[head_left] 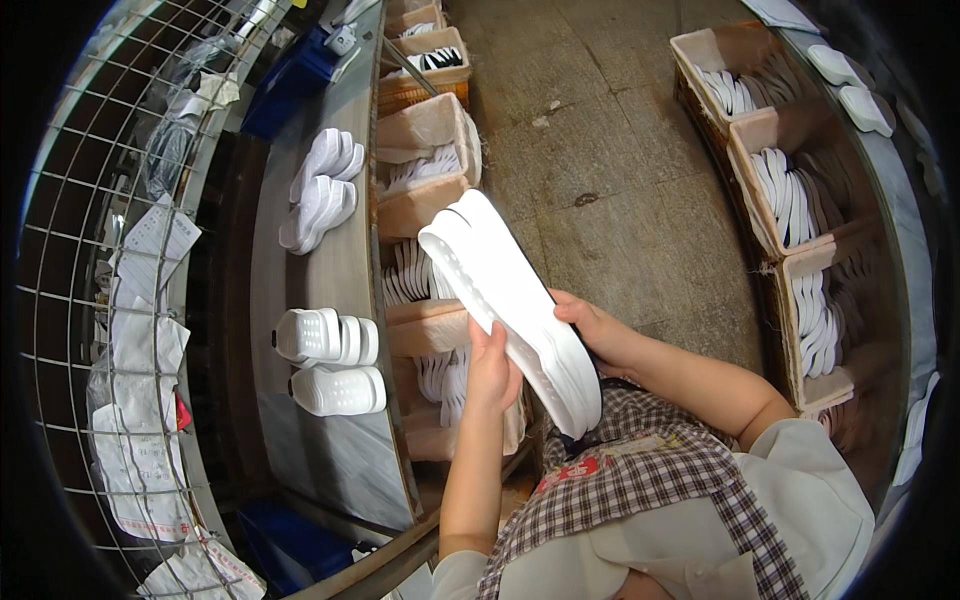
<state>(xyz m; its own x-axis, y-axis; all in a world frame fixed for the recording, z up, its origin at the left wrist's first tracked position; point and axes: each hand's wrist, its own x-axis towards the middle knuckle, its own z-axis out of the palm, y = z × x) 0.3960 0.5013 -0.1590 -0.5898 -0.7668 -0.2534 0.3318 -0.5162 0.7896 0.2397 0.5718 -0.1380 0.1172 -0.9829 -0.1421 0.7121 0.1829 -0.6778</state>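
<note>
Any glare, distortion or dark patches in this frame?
Head view: the held white soles look nearly washed out on top; the baskets at right follow the fisheye curve, their insides partly in shadow; the picture's corners are black.

Wire grid, pink-lined baskets and stained floor around me.
On my left, papers show at the grid, and a blue bin sits near the grey tabletop's far end; the baskets stand in rows along both sides of the floor.
</note>
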